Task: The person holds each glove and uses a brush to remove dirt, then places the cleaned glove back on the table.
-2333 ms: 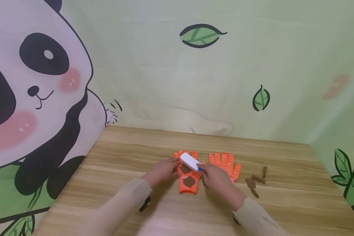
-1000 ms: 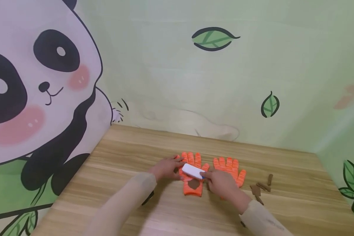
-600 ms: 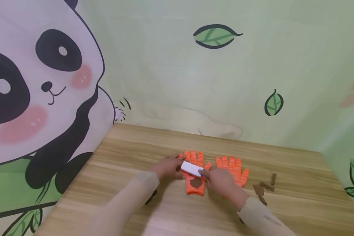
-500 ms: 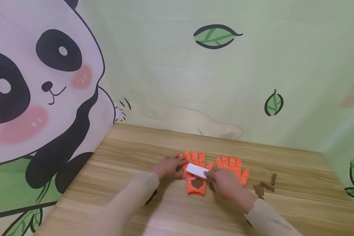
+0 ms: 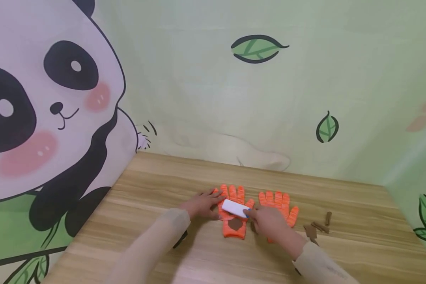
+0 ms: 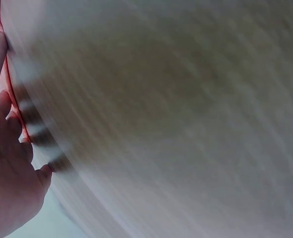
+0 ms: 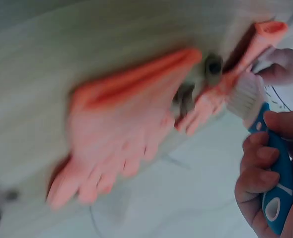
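Spotted glove [image 5: 228, 228]: flat on the table [image 5: 170, 173]
Brush [image 5: 235, 208]: over the spotted glove; small rubs should work best
Right hand [image 5: 271, 223]: wrapped round the brush
Left hand [image 5: 203, 205]: fingers spread on the spotted glove's left edge; should press to stop slipping

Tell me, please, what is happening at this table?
A person is working on an orange glove with a brush. The right hand grips the brush by its blue handle, its head over the glove. The left hand rests at the glove's edge. A brown patch shows on the cuff. A second glove lies alongside, and brown pieces lie farther right.
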Available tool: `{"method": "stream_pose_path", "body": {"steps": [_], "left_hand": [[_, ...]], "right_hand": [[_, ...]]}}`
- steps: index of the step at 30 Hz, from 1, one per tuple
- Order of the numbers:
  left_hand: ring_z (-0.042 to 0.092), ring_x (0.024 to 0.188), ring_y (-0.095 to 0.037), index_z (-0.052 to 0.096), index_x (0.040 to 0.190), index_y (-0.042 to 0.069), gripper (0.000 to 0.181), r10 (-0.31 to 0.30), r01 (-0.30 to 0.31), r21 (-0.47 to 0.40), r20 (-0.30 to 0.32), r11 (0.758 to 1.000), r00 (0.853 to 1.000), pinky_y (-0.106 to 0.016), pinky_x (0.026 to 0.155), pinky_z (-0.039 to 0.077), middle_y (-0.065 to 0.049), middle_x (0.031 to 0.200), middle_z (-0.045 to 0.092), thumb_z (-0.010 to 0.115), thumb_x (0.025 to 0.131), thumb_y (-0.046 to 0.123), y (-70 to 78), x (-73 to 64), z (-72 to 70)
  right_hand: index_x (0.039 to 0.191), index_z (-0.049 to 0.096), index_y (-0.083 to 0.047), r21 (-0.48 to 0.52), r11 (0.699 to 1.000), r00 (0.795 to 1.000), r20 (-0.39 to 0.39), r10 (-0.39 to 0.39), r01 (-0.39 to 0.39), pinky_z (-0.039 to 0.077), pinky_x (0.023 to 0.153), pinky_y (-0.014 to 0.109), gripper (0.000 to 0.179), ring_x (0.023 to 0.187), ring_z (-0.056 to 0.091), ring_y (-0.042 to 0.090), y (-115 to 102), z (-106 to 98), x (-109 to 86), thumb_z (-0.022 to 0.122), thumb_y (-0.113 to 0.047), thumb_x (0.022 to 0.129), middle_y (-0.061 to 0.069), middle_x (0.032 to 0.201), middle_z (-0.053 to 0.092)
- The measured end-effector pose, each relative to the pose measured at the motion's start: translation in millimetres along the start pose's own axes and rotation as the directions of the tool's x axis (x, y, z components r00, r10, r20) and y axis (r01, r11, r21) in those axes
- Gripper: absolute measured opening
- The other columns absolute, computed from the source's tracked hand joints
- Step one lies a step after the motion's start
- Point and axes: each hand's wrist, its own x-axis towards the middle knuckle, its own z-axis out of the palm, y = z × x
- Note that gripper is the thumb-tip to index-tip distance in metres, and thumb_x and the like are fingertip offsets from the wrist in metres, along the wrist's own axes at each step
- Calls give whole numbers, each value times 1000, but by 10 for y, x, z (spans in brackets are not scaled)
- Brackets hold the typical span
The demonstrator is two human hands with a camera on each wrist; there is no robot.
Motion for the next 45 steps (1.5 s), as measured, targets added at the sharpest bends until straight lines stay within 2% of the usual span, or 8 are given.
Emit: {"method": "stream_pose_path", "body": {"steps": [5, 13, 21, 25, 31, 34, 39, 45], "left_hand": [[13, 163, -25, 33, 162, 25, 78, -12, 12, 9, 16, 1000, 1000, -54, 130, 19, 3, 173, 23, 67, 96, 49, -23, -4, -29], [12, 163, -26, 35, 161, 20, 78, 8, -8, -18, 11, 1000, 1000, -56, 130, 18, 3, 173, 23, 68, 95, 46, -35, 11, -1], [10, 163, -27, 32, 162, 28, 77, 6, -5, -26, 28, 1000, 1000, -56, 130, 17, 3, 174, 20, 67, 96, 47, -23, -35, -26], [9, 164, -25, 32, 162, 26, 78, -13, 14, -34, 41, 999, 999, -53, 131, 16, 5, 174, 19, 68, 96, 47, -7, -38, -27], [9, 164, -25, 33, 162, 22, 80, 5, -4, -42, 40, 999, 999, -54, 131, 16, 5, 174, 19, 68, 95, 48, 2, -11, -39], [10, 164, -25, 30, 163, 26, 80, 7, -6, -14, 37, 1000, 999, -55, 131, 16, 4, 174, 19, 67, 95, 49, 9, -3, -50], [15, 163, -26, 33, 162, 24, 76, 11, -11, 20, 4, 1000, 1000, -58, 130, 17, 2, 172, 25, 67, 97, 45, 30, -75, -62], [28, 159, -24, 39, 159, 20, 60, 82, -73, 193, -39, 978, 996, -57, 127, 25, 2, 168, 36, 56, 105, 38, 168, -258, -25]], "right_hand": [[123, 77, -20, 13, 1000, 999, -33, 18, -17, 26, 50, 24, 31, 56, 42, 11, 72, -133, -138, 71, -9, 94, 3, 75, 64], [129, 73, -24, -39, 999, 999, 25, 21, -20, 30, 49, 27, 34, 55, 41, 13, -84, -23, 116, 66, -12, 97, 7, 84, 67], [125, 76, -19, 54, 998, 999, 15, 30, -31, 24, 51, 24, 33, 56, 39, 11, 108, -133, -193, 67, -8, 95, 3, 76, 63], [128, 74, -20, 34, 998, 999, -8, 45, -45, 23, 50, 24, 32, 56, 36, 11, 28, -167, -51, 67, -12, 97, 4, 78, 66], [130, 72, -21, -35, 999, 999, 48, 6, -4, 32, 51, 27, 35, 60, 47, 15, -19, -53, 118, 67, -12, 97, 9, 87, 68], [126, 75, -21, -17, 999, 998, 47, 36, -36, 32, 50, 27, 33, 60, 49, 15, 85, -105, -42, 69, -11, 96, 7, 82, 67], [129, 73, -17, 76, 993, 996, 5, 87, -87, 28, 50, 24, 33, 59, 43, 12, 239, -318, -309, 66, -11, 98, 9, 93, 73], [132, 71, -12, 101, 990, 993, -60, 103, -96, 26, 51, 23, 34, 57, 38, 13, 323, -389, -361, 64, -9, 98, 8, 83, 69]]}}
